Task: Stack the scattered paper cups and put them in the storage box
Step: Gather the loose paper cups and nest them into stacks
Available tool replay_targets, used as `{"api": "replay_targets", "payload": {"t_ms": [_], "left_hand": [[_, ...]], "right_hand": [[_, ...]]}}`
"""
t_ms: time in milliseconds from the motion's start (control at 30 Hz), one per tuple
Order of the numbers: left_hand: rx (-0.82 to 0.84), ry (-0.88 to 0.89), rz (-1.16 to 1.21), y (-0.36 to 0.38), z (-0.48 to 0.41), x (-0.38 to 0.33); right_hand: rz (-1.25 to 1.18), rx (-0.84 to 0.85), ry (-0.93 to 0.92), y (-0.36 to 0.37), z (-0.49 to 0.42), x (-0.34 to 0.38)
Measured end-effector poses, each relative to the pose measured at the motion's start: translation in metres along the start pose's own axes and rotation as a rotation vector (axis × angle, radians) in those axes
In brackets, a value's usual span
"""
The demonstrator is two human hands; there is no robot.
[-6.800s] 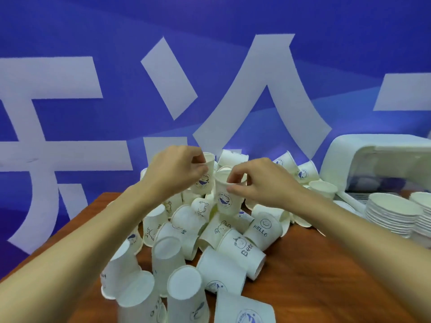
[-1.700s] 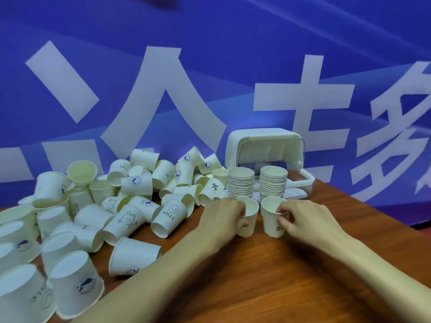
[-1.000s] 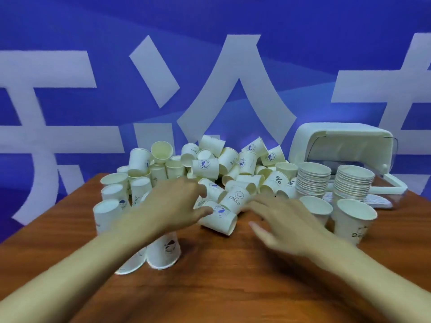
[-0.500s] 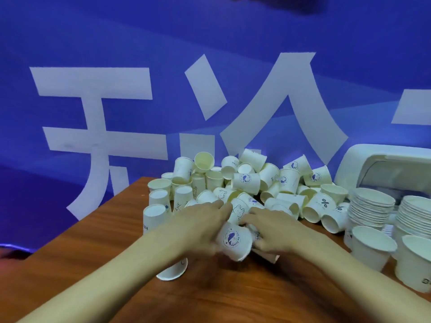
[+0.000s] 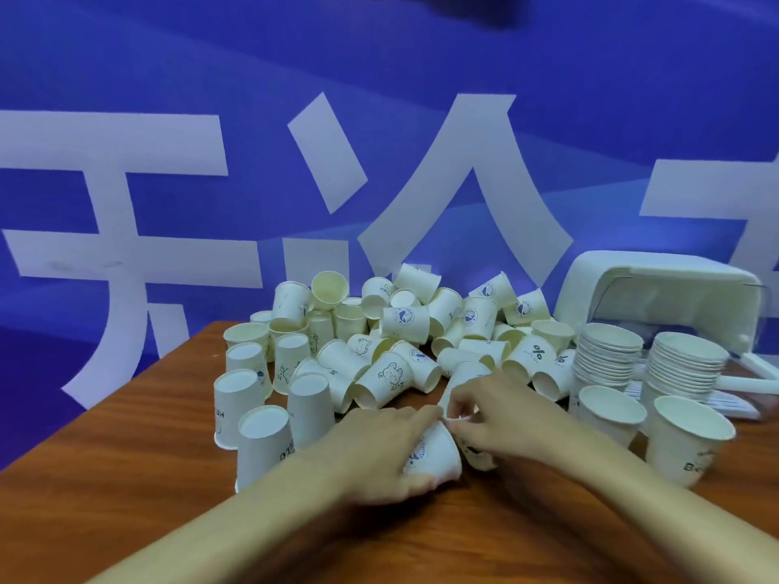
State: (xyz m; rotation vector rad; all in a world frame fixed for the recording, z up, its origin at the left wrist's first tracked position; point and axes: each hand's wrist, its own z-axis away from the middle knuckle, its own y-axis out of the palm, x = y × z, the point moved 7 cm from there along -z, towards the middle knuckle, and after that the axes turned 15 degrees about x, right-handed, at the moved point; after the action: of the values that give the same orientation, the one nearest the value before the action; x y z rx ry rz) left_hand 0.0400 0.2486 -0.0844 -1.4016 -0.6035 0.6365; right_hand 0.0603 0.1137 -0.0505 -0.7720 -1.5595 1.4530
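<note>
**Two more cups drawn clear of the pile**

The cup (image 5: 436, 455) in your left hand (image 5: 379, 451) lies on its side on the table (image 5: 126, 457), pulled back from the pile (image 5: 400, 330), with your fingers wrapped round its wall. A second ago both hands were spread open, reaching in. Your right hand (image 5: 501, 415) is curled over a second cup (image 5: 480, 457), mostly hidden, with its fingertips pinching where the two meet. You likely have the next nesting pair. Two upright cups (image 5: 611, 415) and two stacks (image 5: 607, 351) stand just before the open storage box (image 5: 657, 288). Most of the pile remains.
</note>
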Motion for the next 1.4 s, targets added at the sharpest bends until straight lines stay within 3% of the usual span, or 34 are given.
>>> {"api": "replay_targets", "payload": {"t_ms": [100, 267, 500, 700, 900, 1167, 1400], "left_hand": [[0.019, -0.034, -0.011, -0.001, -0.004, 0.005], [-0.161, -0.104, 0.032, -0.019, 0.002, 0.015], [-0.214, -0.088, -0.189, -0.020, 0.007, 0.004], [-0.342, -0.094, -0.042, -0.056, -0.007, -0.007], [-0.490, -0.050, 0.064, -0.097, -0.038, -0.041], [-0.523, 0.108, 0.182, -0.127, -0.088, -0.093], [-0.455, 0.198, 0.182, -0.118, -0.130, -0.135]], "right_hand": [[0.076, -0.069, 0.066, -0.005, 0.013, -0.004], [0.183, -0.091, 0.158, -0.011, 0.033, -0.013], [0.273, -0.067, 0.178, -0.011, 0.043, -0.017], [0.194, -0.135, 0.167, -0.028, 0.056, -0.027], [0.093, -0.345, 0.246, -0.069, 0.091, -0.053], [0.079, -0.565, 0.386, -0.108, 0.169, -0.114], [0.109, -0.551, 0.504, -0.102, 0.202, -0.159]]}}
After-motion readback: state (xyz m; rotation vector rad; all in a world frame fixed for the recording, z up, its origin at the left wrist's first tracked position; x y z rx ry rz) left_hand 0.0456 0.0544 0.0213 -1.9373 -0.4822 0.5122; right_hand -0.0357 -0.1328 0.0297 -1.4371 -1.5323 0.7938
